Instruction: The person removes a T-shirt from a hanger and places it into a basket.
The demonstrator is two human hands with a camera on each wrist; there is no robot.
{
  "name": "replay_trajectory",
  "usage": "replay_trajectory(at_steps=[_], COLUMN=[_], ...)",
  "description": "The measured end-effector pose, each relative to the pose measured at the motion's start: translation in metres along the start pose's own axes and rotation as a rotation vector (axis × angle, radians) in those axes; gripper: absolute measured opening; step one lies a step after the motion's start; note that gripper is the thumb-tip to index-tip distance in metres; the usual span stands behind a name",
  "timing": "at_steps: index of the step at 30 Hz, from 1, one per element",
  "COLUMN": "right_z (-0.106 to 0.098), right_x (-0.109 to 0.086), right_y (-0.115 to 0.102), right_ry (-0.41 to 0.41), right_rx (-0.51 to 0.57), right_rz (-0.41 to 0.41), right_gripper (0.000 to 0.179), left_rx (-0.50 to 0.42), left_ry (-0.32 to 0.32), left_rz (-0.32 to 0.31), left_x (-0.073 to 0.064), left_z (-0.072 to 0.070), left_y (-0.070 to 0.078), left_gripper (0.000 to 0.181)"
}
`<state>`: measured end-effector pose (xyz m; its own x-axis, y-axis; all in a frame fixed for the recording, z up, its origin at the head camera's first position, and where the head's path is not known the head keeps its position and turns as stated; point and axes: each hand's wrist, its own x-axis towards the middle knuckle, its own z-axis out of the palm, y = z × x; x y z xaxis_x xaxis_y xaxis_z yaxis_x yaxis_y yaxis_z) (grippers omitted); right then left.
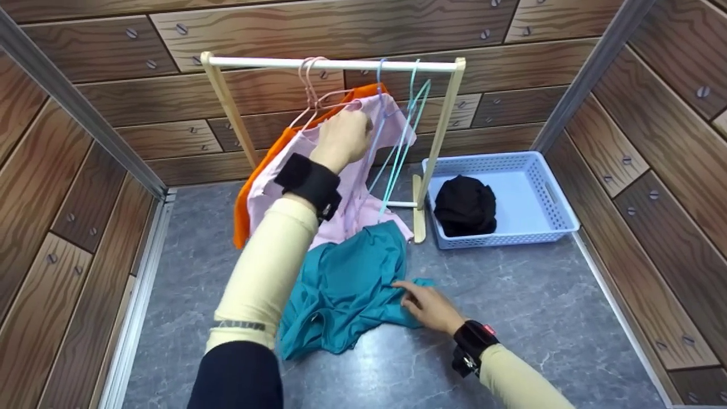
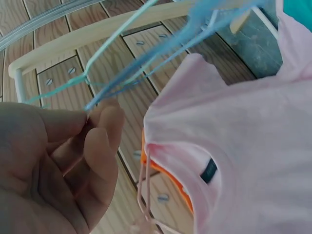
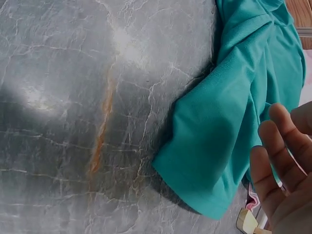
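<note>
My left hand (image 1: 343,133) is raised at the clothes rack, in front of a pink shirt (image 1: 341,170) on a pink hanger (image 1: 309,91). In the left wrist view its thumb and fingers pinch one end of a blue hanger (image 2: 146,61), which is blurred. Mint-green hangers (image 1: 406,136) hang to the right of it. A teal garment (image 1: 360,267) lies crumpled on the floor before the rack. Over its right side is my right hand (image 1: 429,307), index finger reaching onto the cloth, thumb apart. In the right wrist view its other fingers (image 3: 273,139) are loosely bent and hold nothing.
The rack has a white rod (image 1: 341,63) on wooden posts. An orange garment (image 1: 244,210) hangs behind the pink shirt. To the right, a light-blue basket (image 1: 525,199) holds a black bundle of cloth (image 1: 466,207). Wood-patterned panels (image 1: 375,25) enclose the grey floor (image 1: 187,307).
</note>
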<state>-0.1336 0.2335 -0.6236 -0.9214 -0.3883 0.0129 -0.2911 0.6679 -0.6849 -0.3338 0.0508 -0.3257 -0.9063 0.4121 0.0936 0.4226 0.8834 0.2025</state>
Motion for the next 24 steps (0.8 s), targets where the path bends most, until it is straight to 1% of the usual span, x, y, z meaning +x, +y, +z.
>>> replay_trajectory(at_steps=[2, 4, 6, 8, 9, 10, 11, 13, 14, 16, 18, 20, 21, 24], right_z=[0.0, 0.002, 0.006, 0.012, 0.015, 0.019, 0.023, 0.032, 0.036, 0.042, 0.044, 0.044, 0.042, 0.033], right_x=[0.005, 0.012, 0.019, 0.027, 0.03, 0.032, 0.034, 0.036, 0.037, 0.038, 0.039, 0.04, 0.04, 0.039], right_y=[-0.001, -0.003, -0.004, -0.007, -0.008, -0.01, -0.012, -0.015, -0.016, -0.017, -0.017, -0.014, -0.012, -0.002], right_ry=[0.014, 0.069, 0.143, 0.179, 0.168, 0.132, 0.08, -0.049, -0.098, -0.154, -0.145, -0.101, -0.084, -0.041], right_rx=[-0.025, -0.068, -0.115, -0.172, -0.194, -0.216, -0.229, -0.246, -0.254, -0.28, -0.31, -0.338, -0.349, -0.356], right_rz=[0.028, 0.047, 0.066, 0.079, 0.083, 0.094, 0.105, 0.132, 0.146, 0.181, 0.184, 0.153, 0.133, 0.085], right_gripper=[0.036, 0.033, 0.034, 0.04, 0.044, 0.05, 0.055, 0.061, 0.062, 0.054, 0.037, 0.021, 0.019, 0.024], left_rx=[-0.011, -0.015, -0.03, -0.046, -0.055, -0.063, -0.072, -0.091, -0.101, -0.127, -0.153, -0.177, -0.185, -0.194], left_ry=[-0.021, -0.037, -0.05, -0.051, -0.054, -0.055, -0.061, -0.086, -0.104, -0.14, -0.173, -0.187, -0.191, -0.209], left_rz=[0.008, 0.004, -0.013, -0.03, -0.04, -0.049, -0.059, -0.076, -0.084, -0.102, -0.117, -0.128, -0.134, -0.156], left_x=[-0.009, -0.018, -0.029, -0.04, -0.046, -0.052, -0.058, -0.072, -0.078, -0.092, -0.106, -0.119, -0.126, -0.145], left_z=[0.0, 0.004, 0.012, 0.022, 0.028, 0.035, 0.042, 0.057, 0.065, 0.081, 0.097, 0.112, 0.12, 0.137], left_y=[-0.009, -0.02, -0.032, -0.045, -0.052, -0.058, -0.064, -0.075, -0.079, -0.088, -0.095, -0.103, -0.106, -0.115], left_gripper=[0.022, 0.021, 0.02, 0.021, 0.021, 0.021, 0.021, 0.021, 0.022, 0.021, 0.021, 0.021, 0.021, 0.021])
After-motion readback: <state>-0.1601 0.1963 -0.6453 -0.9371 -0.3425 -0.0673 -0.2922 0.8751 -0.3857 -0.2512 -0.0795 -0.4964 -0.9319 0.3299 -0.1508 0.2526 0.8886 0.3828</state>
